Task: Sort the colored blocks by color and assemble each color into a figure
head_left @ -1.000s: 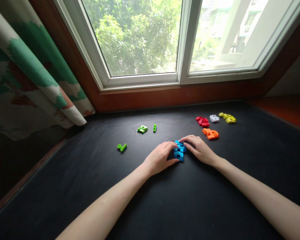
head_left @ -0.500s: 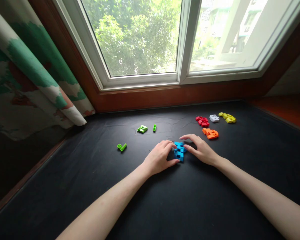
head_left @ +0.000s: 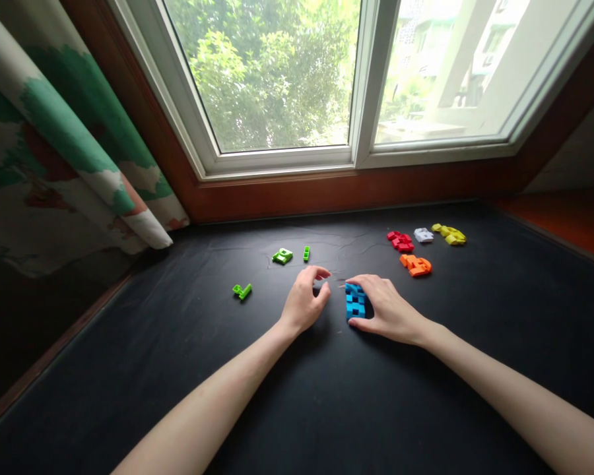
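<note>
A cluster of blue plastic blocks (head_left: pixel 355 302) with square holes lies on the black tabletop (head_left: pixel 297 396). My right hand (head_left: pixel 386 307) grips it from the right, with the thumb at its near edge and the fingers over its far edge. Part of its right side is hidden by that hand. Left of the blocks and apart from them, my left hand (head_left: pixel 307 297) holds nothing; its fingers are curved and the thumb stands away from them.
Green pieces lie to the left: a small block (head_left: pixel 282 256), a narrow strip (head_left: pixel 306 253) and a branched piece (head_left: pixel 242 291). Red (head_left: pixel 400 241), white (head_left: pixel 424 235), yellow (head_left: pixel 450 234) and orange (head_left: pixel 416 265) blocks lie back right. A window (head_left: pixel 277 158) and a curtain (head_left: pixel 94 145) border the table.
My left hand has let go of the blue blocks and drawn back left. My right hand has moved in and closed around their near and far edges.
</note>
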Available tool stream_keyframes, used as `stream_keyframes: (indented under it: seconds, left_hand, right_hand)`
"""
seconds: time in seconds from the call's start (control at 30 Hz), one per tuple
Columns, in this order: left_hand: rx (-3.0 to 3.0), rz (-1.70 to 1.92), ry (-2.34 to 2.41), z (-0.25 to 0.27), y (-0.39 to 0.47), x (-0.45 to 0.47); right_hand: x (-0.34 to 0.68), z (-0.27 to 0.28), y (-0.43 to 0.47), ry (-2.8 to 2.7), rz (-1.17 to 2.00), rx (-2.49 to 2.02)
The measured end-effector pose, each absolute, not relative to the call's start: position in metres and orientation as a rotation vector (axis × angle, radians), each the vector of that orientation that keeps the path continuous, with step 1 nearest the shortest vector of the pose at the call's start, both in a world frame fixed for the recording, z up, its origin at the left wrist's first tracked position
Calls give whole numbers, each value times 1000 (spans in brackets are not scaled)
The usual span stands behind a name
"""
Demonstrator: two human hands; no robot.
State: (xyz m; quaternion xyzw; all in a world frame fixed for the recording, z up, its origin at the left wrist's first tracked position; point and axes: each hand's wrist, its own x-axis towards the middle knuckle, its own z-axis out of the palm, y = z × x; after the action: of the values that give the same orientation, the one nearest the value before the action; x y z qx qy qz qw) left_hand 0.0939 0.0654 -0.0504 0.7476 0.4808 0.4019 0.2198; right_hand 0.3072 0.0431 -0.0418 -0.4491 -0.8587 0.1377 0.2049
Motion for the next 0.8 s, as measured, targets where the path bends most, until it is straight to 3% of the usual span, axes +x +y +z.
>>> stream_keyframes:
  seconds: [0.5,0.8]
  left_hand:
    - [2053,1113,1301,-52,67,94]
    - [2062,1109,1302,-52,67,94]
  right_hand:
    - [375,-25,32,-2472,369,-1357]
    - [453,-30,26,-2348,460,-1705]
